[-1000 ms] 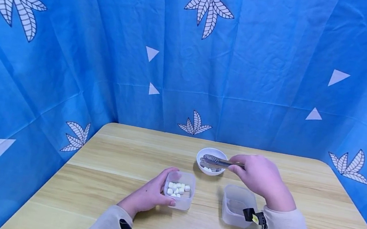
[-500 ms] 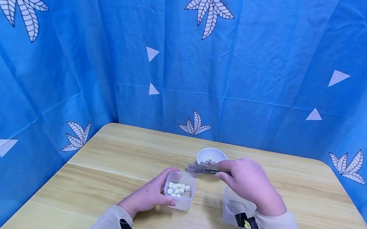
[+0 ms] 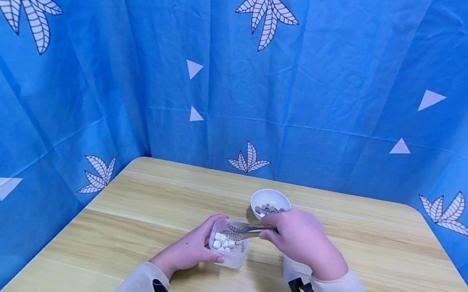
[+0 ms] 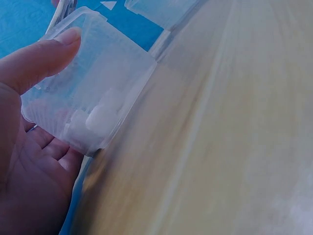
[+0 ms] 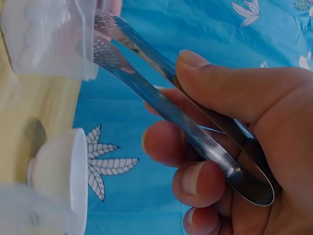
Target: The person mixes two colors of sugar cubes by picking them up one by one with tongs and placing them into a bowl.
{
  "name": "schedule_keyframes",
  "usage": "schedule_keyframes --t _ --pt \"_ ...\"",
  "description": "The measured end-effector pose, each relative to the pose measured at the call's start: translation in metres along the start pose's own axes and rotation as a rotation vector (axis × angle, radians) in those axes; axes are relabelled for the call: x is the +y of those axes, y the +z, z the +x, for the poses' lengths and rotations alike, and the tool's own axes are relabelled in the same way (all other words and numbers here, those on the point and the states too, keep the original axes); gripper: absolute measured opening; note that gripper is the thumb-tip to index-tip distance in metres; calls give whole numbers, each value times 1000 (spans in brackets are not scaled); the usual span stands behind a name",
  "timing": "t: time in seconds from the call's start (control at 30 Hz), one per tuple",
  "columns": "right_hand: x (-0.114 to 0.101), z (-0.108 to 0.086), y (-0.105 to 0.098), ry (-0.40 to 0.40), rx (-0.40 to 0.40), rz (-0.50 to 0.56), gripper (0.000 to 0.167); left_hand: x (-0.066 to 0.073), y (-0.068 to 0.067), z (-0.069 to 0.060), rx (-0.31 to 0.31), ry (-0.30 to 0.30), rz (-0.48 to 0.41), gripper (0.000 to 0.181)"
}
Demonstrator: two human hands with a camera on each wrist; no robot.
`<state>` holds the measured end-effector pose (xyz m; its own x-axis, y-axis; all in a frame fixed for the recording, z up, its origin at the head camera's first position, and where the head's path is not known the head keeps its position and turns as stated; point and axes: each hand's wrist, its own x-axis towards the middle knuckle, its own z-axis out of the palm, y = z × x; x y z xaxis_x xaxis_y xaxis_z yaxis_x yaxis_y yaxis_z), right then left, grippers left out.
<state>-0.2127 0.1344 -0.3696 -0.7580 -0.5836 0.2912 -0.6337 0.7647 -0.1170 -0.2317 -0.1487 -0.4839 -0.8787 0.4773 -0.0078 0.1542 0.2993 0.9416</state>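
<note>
Nearest, the left hand [image 3: 188, 247] gripped a clear container [image 3: 234, 262], its thumb pressed along the near wall and its fingers curled around the left side. White pieces [image 3: 217, 244] lay inside it. The right hand [image 3: 299, 237] pinched metal tongs [image 5: 198, 139] between the thumb and curled fingers; the second container [image 3: 289, 272] stood partly hidden below the right wrist. A strip of tabletop [image 3: 165, 186] separated the two containers. Wood stretched from the left hand to the slanting left edge, and from the right arm to the right edge.

The tongs were above and partly inside the rim of the clear container, tips pointing to the left in the head view. Their long axis ran sideways, almost level across that view, the two perforated ends spread apart. Whether the ends touched the white pieces could not be told.

Beyond the tongs, a white bowl [image 3: 269, 195] held brownish pieces [image 3: 269, 210], just past the right fingers. Behind it, a shallower band of wood reached the far edge, with rounded corners, before a blue curtain [image 3: 337, 80] bearing leaves and triangles.
</note>
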Motion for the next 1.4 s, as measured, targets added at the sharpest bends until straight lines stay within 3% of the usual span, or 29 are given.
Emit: schedule_keyframes --t 0.3,0.57,0.77,1.07,1.4 --pt "-17 5 11 23 -40 -31 7 0 0 0 9 3 15 101" --pt "-22 8 17 64 -30 -66 10 1 -1 0 23 -12 41 100" --pt "-24 9 21 40 -41 -82 8 0 -1 -1 17 13 44 100" --pt "-19 7 15 -3 -19 -27 7 1 -1 -1 -1 21 16 101" --pt "-14 5 6 6 0 -6 16 1 -2 -1 -2 6 22 100"
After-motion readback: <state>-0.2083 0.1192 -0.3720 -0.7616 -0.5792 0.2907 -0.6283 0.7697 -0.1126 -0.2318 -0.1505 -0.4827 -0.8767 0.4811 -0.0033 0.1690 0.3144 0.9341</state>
